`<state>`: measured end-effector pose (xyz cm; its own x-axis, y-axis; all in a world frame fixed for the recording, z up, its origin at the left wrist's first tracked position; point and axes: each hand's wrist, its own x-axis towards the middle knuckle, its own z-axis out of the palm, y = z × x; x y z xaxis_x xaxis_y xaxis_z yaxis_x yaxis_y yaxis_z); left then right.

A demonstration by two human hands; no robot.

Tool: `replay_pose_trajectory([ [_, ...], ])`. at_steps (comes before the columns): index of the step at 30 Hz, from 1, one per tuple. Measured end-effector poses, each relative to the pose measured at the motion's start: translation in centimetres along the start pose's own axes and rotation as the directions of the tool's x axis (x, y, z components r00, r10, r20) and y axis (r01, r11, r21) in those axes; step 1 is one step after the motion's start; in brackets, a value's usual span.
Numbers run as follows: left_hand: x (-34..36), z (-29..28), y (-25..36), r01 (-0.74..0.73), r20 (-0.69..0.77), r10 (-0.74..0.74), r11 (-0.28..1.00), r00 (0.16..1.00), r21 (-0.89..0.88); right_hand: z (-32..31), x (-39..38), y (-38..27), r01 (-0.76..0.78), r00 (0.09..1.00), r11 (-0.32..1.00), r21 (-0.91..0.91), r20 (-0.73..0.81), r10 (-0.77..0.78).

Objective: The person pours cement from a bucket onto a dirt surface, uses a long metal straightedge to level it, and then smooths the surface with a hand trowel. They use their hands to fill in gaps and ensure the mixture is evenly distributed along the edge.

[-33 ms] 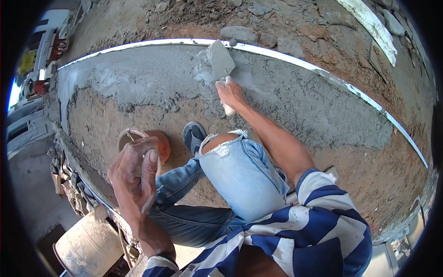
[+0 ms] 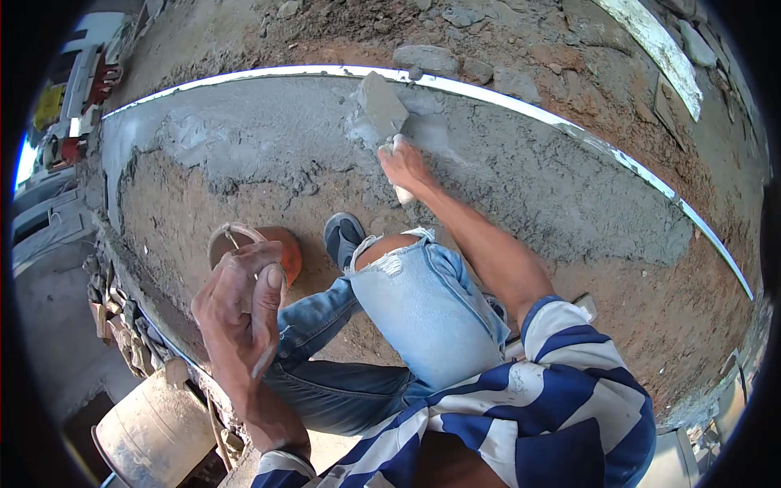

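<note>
"Hands, nearest first?"
"Left hand [image 2: 237,302] is loosely curled before the orange bucket [image 2: 285,246]; whether it grips anything, I can't tell. Right hand [image 2: 404,166] is closed round the trowel [image 2: 384,106]."
"Resting where?"
"On the grey mortar [image 2: 277,122], seemingly, its tip beside the white strip [image 2: 236,79]."
"What might go wrong?"
"Tilting it could gouge the surface; pushing too far forward might shift the strip."

I log one wide fisheye view: bright daylight, blown-out glare at the far left edge, mid-frame grey mortar [image 2: 521,179] acceptably sharp, white strip [image 2: 455,84] bowed by lens distortion, blue fringing at the rim, corners black.
</note>
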<state>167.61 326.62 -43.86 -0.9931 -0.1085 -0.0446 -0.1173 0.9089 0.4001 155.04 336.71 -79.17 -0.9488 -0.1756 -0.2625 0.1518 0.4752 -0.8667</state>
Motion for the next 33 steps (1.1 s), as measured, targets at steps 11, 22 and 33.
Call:
replay_pose_trajectory([
  [11, 0.1, -1.5, -0.7, -0.001, -0.029, -0.001, 0.998, 1.000, -0.060, 5.1, 1.2, 4.4, -0.280, 0.958, 0.960, 0.027, -0.054, 0.281],
  [22, 0.2, -1.6, -0.5, 0.057, -0.020, -0.058, 0.997, 0.998, -0.058, -1.8, -3.5, 4.7, -0.453, 0.814, 0.701, 0.551, -0.067, 0.577],
  [33, -0.9, -2.2, -1.4, 0.103, -0.032, -0.107, 0.989, 0.994, -0.101, -4.1, -6.9, 8.8, -0.249, 0.772, 0.137, 0.959, 0.111, 0.626],
])
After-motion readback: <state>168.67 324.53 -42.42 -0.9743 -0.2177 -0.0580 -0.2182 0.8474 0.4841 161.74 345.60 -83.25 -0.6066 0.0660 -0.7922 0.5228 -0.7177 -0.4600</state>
